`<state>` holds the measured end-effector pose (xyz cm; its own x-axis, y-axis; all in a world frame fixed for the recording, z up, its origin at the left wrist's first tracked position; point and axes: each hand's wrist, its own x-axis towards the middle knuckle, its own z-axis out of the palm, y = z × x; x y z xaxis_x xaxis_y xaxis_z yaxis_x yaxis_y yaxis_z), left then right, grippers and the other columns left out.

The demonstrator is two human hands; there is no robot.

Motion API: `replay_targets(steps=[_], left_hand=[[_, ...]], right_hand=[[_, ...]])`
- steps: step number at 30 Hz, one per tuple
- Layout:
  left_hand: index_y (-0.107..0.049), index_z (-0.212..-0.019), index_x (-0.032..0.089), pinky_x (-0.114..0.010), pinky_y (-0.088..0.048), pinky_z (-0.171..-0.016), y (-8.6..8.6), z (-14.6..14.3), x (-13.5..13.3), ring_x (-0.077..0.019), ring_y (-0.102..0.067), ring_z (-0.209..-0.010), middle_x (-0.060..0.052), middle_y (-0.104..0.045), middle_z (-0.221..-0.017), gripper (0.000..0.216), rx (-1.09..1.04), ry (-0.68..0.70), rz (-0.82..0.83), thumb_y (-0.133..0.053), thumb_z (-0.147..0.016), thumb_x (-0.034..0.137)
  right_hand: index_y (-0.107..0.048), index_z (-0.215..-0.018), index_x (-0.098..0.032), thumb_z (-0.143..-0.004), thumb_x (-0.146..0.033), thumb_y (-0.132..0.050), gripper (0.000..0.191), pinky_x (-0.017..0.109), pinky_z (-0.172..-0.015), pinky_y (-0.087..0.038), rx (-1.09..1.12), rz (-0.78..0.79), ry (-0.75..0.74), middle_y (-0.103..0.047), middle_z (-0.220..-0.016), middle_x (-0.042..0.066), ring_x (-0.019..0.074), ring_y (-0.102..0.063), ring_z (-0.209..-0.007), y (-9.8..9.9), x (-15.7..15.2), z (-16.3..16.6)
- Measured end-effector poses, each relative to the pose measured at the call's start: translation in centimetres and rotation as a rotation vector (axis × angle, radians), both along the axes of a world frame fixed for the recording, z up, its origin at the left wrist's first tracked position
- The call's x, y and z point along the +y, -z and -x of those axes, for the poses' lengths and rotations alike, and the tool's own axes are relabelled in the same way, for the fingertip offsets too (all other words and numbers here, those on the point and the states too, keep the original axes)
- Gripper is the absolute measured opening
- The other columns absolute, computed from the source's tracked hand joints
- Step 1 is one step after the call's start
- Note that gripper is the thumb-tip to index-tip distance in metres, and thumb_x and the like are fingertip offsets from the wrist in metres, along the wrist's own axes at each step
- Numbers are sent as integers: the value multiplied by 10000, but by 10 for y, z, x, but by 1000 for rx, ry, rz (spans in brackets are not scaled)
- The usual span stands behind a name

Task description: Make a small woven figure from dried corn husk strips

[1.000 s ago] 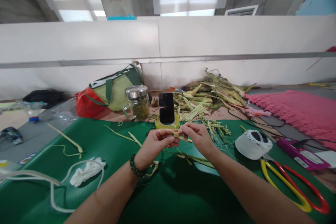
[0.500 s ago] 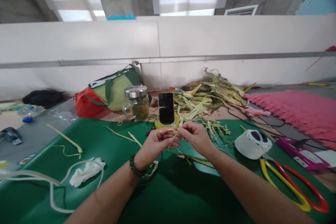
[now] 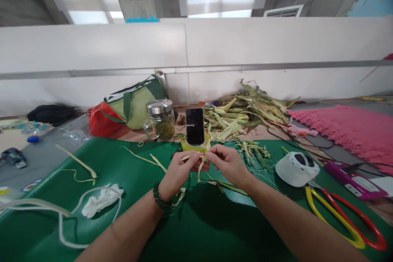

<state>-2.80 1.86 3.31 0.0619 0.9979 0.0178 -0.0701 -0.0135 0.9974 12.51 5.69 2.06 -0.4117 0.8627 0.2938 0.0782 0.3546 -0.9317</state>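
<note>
Both my hands meet above a green mat [image 3: 196,229], just in front of a black phone [image 3: 194,126] propped upright on a yellow stand. My left hand [image 3: 179,170], with a dark bead bracelet at the wrist, pinches a thin pale leaf strip [image 3: 200,164]. My right hand [image 3: 226,162] pinches the same strip from the other side, fingers curled. Loose ends of the strip hang down between the two hands. More cut strips [image 3: 229,186] lie on the mat under my right wrist.
A heap of green and dried leaves [image 3: 245,112] lies behind the phone. A lidded glass jar [image 3: 160,119] and a green and red bag [image 3: 125,106] stand at the back left. White tape roll [image 3: 296,168], red-yellow scissors [image 3: 340,215] and a pink mat [image 3: 346,127] are on the right. White cloth [image 3: 102,200] lies left.
My hands have drawn closer together and shifted slightly left. The strip is now folded between the fingertips, with an end hanging down that was lying flatter before.
</note>
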Motion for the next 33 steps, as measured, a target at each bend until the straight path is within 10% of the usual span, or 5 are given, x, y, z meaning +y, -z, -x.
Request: replay_targets(steps=[16,33], left_hand=[[-706,-827,101,-297,-529,-660,9,6,5,-243,-698,-755,-117,-749,-746,385,-102,-58,55,-653,-699,460],[-712,-764,123,-319,-528,-674,9,5,6,-220,-666,-697,-83,-720,-716,378,5,-26,-7,-699,-649,482]], right_hand=[[-586,-800,-173,-697,-403,-640,258,213,-439,-323,341,126,169,-491,-521,-58,72,-398,-427,-5,16,-11],[-616,-584,-181,-729,-315,-621,198,314,-775,-435,-85,-180,57,-643,-826,54,186,-592,-820,3,16,-8]])
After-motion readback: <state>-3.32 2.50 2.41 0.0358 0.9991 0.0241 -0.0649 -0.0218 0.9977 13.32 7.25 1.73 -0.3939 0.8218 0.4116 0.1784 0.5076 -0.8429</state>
